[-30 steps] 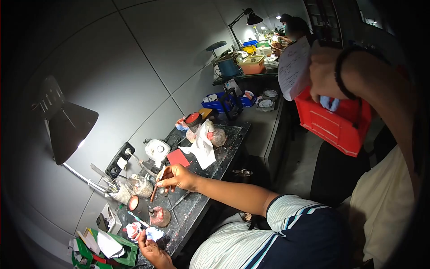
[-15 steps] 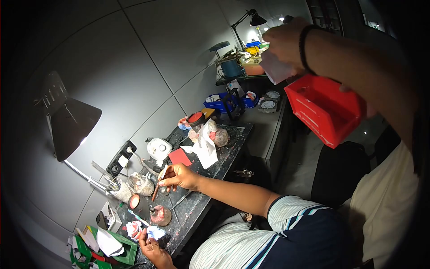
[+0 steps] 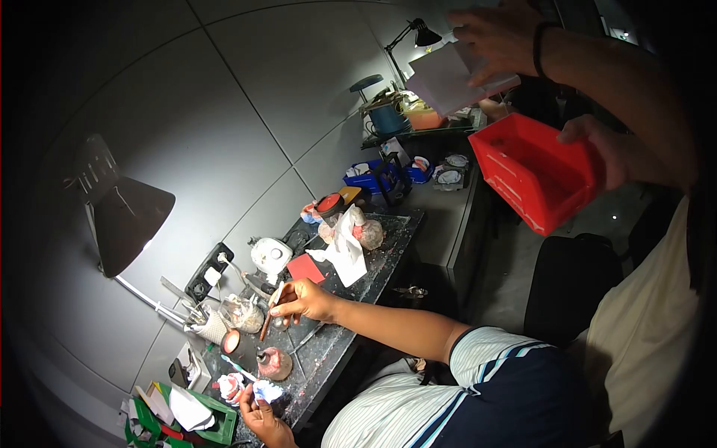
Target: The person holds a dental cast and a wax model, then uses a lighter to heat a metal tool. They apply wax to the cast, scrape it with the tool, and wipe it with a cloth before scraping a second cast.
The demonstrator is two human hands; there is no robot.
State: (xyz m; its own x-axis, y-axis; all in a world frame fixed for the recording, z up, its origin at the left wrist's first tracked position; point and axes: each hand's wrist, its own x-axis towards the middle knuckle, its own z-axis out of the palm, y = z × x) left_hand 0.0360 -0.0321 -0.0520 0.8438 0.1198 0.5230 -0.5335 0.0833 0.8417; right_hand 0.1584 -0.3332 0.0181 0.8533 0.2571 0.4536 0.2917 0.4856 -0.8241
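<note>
The workbench (image 3: 388, 257) is a dark, splattered slab running along the wall. Taking the flat red card (image 3: 305, 267) as the marker, a crumpled white paper (image 3: 345, 250) sits just beside it toward the far end. A pinkish bagged lump (image 3: 371, 234) is right past that, and a red-lidded jar (image 3: 328, 205) stands further back by the wall. A white gadget (image 3: 269, 254) sits wall-side of the card. Toward the near end there's a mesh cup (image 3: 213, 326) stuffed with tools, a little pink flask (image 3: 275, 364) and a green tray (image 3: 216, 427).
</note>
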